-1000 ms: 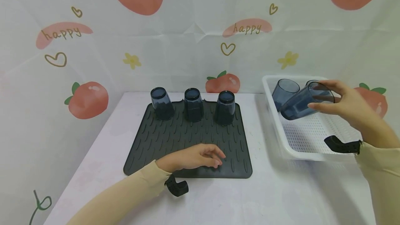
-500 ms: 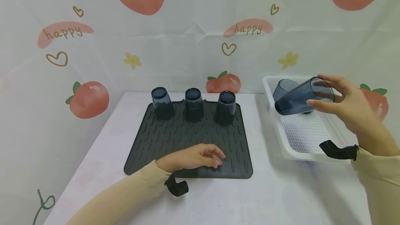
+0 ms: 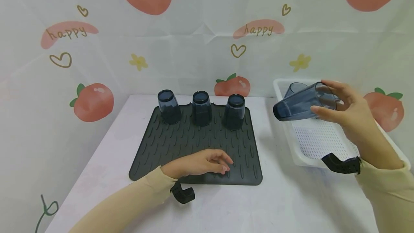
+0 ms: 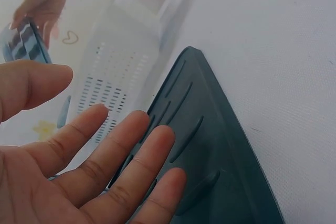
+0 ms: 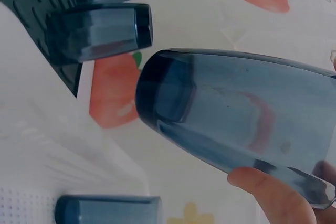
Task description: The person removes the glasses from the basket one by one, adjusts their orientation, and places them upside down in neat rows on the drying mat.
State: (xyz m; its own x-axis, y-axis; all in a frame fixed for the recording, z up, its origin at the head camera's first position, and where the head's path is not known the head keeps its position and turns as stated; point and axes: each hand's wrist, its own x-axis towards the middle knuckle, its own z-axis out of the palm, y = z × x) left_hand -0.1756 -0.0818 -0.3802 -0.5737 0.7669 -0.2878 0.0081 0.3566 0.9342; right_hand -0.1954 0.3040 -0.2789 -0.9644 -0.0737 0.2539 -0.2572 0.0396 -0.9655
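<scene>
Three mat glasses [image 3: 201, 109] are counted on one mat [image 3: 194, 141]. One held glass [image 3: 295, 105] is seen, and at least one basket glass [image 3: 294, 87], partly hidden, in one basket [image 3: 289, 136]. One left hand [image 3: 200, 161] and one right hand [image 3: 349, 109] are shown.

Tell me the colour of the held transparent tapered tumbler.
The tumbler is smoky blue, clearest in the right wrist view.

Long cream sleeves [image 3: 129, 200] end beside black straps [image 3: 357, 164], each bearing a curved black piece [image 3: 339, 164].
</scene>
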